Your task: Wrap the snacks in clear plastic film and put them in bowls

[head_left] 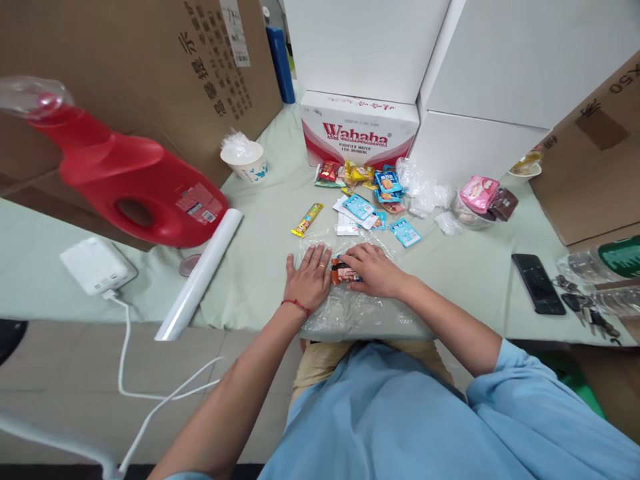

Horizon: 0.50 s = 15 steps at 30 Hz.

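Observation:
A sheet of clear plastic wrap (350, 310) lies on the table's near edge in front of me. My left hand (309, 280) rests flat on it, fingers stretched out and pointing away from me. My right hand (373, 270) is curled over a brown-and-orange snack packet (341, 272), which lies on the wrap beside my left hand. Blue shows at the packet's edges under my right fingers; whether that is another packet I cannot tell. Just beyond are light-blue snack packets (405, 233) and a yellow snack stick (307, 220).
Behind stand a Wahaha carton (360, 137) and a heap of snacks (357, 173). On the left are a red jug (145, 180), a white roll (200, 273), a power bank (99, 265) and a paper cup (245, 162). A phone (538, 283) and keys (593, 313) lie right.

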Each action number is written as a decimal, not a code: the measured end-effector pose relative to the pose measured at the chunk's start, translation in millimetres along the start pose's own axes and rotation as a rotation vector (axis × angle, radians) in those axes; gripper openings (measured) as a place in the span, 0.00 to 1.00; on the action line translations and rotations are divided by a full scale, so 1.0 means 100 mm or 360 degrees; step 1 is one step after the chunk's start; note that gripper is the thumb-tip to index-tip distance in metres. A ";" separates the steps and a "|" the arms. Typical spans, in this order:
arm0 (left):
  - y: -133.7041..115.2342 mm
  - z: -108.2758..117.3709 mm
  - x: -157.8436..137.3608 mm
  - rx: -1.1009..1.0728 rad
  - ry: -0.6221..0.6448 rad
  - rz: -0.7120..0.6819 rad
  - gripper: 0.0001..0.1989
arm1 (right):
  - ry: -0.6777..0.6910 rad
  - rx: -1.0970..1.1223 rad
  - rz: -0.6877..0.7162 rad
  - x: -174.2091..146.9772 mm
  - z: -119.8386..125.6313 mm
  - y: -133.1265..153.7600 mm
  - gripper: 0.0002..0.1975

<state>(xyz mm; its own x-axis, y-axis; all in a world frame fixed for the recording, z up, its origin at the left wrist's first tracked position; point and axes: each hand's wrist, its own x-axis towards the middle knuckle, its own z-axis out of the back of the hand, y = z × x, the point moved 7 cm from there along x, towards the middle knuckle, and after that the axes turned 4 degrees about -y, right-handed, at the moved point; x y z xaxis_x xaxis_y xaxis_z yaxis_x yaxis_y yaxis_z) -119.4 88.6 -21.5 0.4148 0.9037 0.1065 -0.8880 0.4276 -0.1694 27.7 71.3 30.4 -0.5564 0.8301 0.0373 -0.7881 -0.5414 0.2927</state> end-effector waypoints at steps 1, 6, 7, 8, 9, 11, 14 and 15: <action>0.00 0.00 0.00 0.0005 -0.0001 0.0001 0.30 | 0.0006 -0.0057 0.0018 0.00 0.01 0.02 0.30; -0.01 0.01 0.00 0.0004 -0.0007 0.0028 0.29 | 0.0044 -0.0193 -0.0014 0.06 0.00 0.06 0.22; -0.01 0.01 0.00 -0.0002 -0.0007 0.0034 0.29 | 0.0062 -0.0186 -0.0021 0.07 -0.01 0.05 0.22; -0.01 0.01 -0.01 -0.0010 -0.0007 0.0039 0.29 | 0.0079 -0.0174 -0.0019 0.08 -0.01 0.04 0.22; -0.01 0.01 -0.01 -0.0018 -0.0008 0.0044 0.29 | 0.0095 -0.0162 -0.0006 0.09 -0.02 0.03 0.22; 0.00 0.01 -0.01 -0.0035 -0.0011 0.0056 0.29 | 0.0114 -0.0136 0.0045 0.09 -0.04 0.01 0.23; 0.00 0.01 -0.02 -0.0052 -0.0022 0.0071 0.29 | 0.0120 -0.0088 0.0079 0.08 -0.07 -0.02 0.26; 0.00 0.01 -0.02 -0.0055 -0.0024 0.0072 0.29 | 0.0123 -0.0079 0.0070 0.08 -0.09 -0.04 0.27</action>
<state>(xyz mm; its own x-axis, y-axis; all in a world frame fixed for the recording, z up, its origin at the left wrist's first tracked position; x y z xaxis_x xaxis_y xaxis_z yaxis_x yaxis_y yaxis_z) -120.9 86.9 -21.0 0.3713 0.9216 0.1129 -0.8981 0.3873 -0.2082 24.0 78.9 21.3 -0.6078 0.7937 -0.0255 -0.7736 -0.5846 0.2444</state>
